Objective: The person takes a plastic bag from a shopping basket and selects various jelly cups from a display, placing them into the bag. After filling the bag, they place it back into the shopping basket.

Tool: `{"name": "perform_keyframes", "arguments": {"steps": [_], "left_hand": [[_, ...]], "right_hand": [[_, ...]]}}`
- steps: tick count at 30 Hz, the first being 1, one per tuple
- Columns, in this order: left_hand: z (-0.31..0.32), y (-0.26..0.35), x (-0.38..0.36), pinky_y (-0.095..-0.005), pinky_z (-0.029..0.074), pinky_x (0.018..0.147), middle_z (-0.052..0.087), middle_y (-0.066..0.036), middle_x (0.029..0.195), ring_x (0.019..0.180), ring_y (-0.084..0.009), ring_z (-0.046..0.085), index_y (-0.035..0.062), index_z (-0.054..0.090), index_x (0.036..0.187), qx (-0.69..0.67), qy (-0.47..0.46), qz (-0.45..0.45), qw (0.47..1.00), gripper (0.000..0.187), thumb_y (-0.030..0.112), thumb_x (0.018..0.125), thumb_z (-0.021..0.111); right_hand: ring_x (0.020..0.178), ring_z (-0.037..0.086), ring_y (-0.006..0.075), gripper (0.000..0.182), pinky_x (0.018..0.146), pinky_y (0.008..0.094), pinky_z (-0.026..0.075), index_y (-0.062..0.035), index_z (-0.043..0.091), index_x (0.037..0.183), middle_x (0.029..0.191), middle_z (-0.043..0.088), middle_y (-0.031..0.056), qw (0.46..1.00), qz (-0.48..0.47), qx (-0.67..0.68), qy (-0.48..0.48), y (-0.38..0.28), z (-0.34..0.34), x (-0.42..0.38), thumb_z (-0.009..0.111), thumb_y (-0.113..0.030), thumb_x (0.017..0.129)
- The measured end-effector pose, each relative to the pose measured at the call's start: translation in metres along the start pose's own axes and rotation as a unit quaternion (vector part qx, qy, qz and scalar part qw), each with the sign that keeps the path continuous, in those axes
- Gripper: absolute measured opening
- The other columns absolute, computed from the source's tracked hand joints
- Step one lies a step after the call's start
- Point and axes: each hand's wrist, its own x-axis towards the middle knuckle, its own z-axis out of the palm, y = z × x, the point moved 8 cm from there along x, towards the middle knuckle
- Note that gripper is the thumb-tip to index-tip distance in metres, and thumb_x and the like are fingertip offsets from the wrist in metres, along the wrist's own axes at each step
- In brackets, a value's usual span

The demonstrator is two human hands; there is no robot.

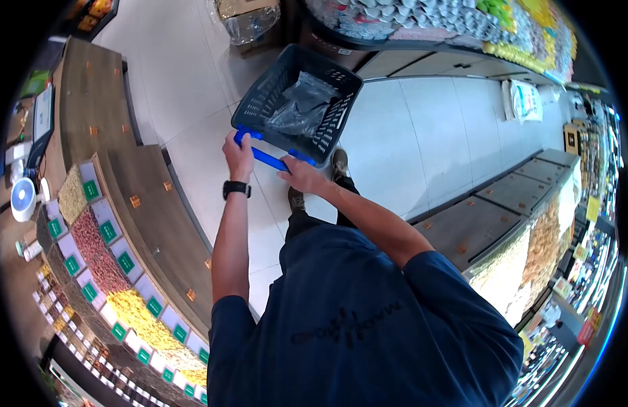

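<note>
A black plastic shopping basket [259, 95] with slotted walls stands in front of my feet, tilted in this view. Crumpled clear plastic bags [304, 102] lie inside it. Its blue handle bar [268, 160] points toward me. My left hand [239, 156], with a black watch on the wrist, is closed around the handle's left end. Farther right on the same bar, my right hand [304, 176] has its fingers wrapped over it, near the basket's blue corner piece.
Curved wooden counters run along the left, with bins of dried goods [100, 247] and green labels. A candy display [422, 17] stands ahead, beside a plastic-wrapped cardboard box [249, 17]. On the tiled floor lies a white sack [522, 102]. More wooden bins [503, 197] line the right.
</note>
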Motion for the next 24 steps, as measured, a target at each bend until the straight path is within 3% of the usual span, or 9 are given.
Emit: {"name": "perform_keyframes", "arguments": {"steps": [2,7,9,11,15,17,21,23,24], "left_hand": [[0.006,0.016,-0.004,-0.0425,0.038,0.101,0.056,-0.022,0.118,0.116,-0.0393,0.046,-0.0005,0.052,0.122,0.079,0.121,0.063,0.988,0.034,0.011,0.091,0.059],[0.014,0.016,0.014,-0.0437,0.044,0.093,0.057,-0.021,0.116,0.105,-0.0371,0.056,0.0011,0.052,0.126,0.053,0.160,0.028,0.985,0.039,0.004,0.088,0.058],[0.008,0.004,0.004,-0.0438,0.045,0.093,0.058,-0.021,0.116,0.105,-0.0360,0.057,0.0019,0.051,0.128,0.011,0.183,-0.103,0.978,0.039,0.004,0.089,0.056],[0.010,0.031,0.008,-0.0428,0.045,0.093,0.059,-0.021,0.114,0.106,-0.0355,0.057,0.0028,0.052,0.128,0.091,0.241,-0.051,0.965,0.037,0.004,0.091,0.054],[0.009,0.044,0.008,-0.0406,0.047,0.092,0.061,-0.016,0.113,0.105,-0.0327,0.058,0.0043,0.056,0.124,0.235,0.241,-0.030,0.941,0.032,0.002,0.093,0.052],[0.010,0.043,0.007,-0.0385,0.049,0.091,0.061,-0.016,0.113,0.104,-0.0306,0.060,0.0040,0.056,0.124,0.214,0.229,-0.085,0.946,0.030,0.002,0.094,0.052],[0.011,0.036,0.009,-0.0352,0.051,0.088,0.061,-0.016,0.114,0.101,-0.0276,0.064,0.0030,0.055,0.125,0.187,0.231,-0.088,0.951,0.031,-0.001,0.094,0.050],[0.011,0.034,0.009,-0.0339,0.053,0.088,0.061,-0.016,0.115,0.102,-0.0261,0.064,0.0028,0.055,0.125,0.164,0.237,-0.092,0.953,0.032,-0.001,0.094,0.049],[0.010,0.031,0.010,-0.0336,0.053,0.088,0.061,-0.017,0.115,0.104,-0.0253,0.064,0.0026,0.055,0.126,0.142,0.234,-0.104,0.956,0.033,-0.002,0.094,0.047]], "right_hand": [[0.099,0.060,0.0409,0.035,0.085,0.0471,0.047,-0.0023,0.055,0.116,0.105,0.062,0.0235,0.999,-0.033,0.009,-0.007,-0.001,-0.005,0.000,0.060,-0.028,0.092],[0.106,0.058,0.0371,0.039,0.092,0.0422,0.046,-0.0026,0.062,0.112,0.108,0.061,0.0221,0.991,-0.087,0.072,-0.077,0.027,-0.050,0.025,0.058,-0.036,0.093],[0.106,0.058,0.0350,0.036,0.094,0.0413,0.045,-0.0054,0.067,0.105,0.106,0.062,0.0192,0.989,-0.086,0.076,-0.098,0.063,-0.059,0.041,0.057,-0.038,0.094],[0.099,0.061,0.0292,0.028,0.088,0.0376,0.048,-0.0047,0.068,0.101,0.102,0.066,0.0125,0.977,-0.029,0.069,-0.197,0.100,-0.091,0.075,0.059,-0.030,0.095],[0.084,0.067,0.0206,0.026,0.076,0.0324,0.051,-0.0037,0.067,0.094,0.090,0.069,0.0097,0.991,-0.022,0.007,-0.129,0.225,-0.120,0.144,0.066,-0.029,0.090],[0.084,0.068,0.0220,0.029,0.076,0.0330,0.052,-0.0042,0.068,0.095,0.086,0.070,0.0101,0.988,0.078,-0.018,-0.132,0.278,-0.137,0.182,0.068,-0.032,0.087],[0.088,0.068,0.0311,0.040,0.078,0.0388,0.053,-0.0042,0.069,0.099,0.089,0.070,0.0154,0.975,0.078,-0.183,-0.100,0.368,-0.161,0.259,0.073,-0.039,0.080],[0.095,0.066,0.0354,0.044,0.083,0.0416,0.052,-0.0042,0.068,0.101,0.096,0.069,0.0193,0.960,0.036,-0.275,-0.028,0.398,-0.167,0.292,0.075,-0.040,0.077],[0.103,0.063,0.0372,0.053,0.089,0.0425,0.050,-0.0033,0.067,0.107,0.106,0.067,0.0224,0.959,0.084,-0.264,-0.057,0.436,-0.158,0.312,0.077,-0.043,0.074]]}}
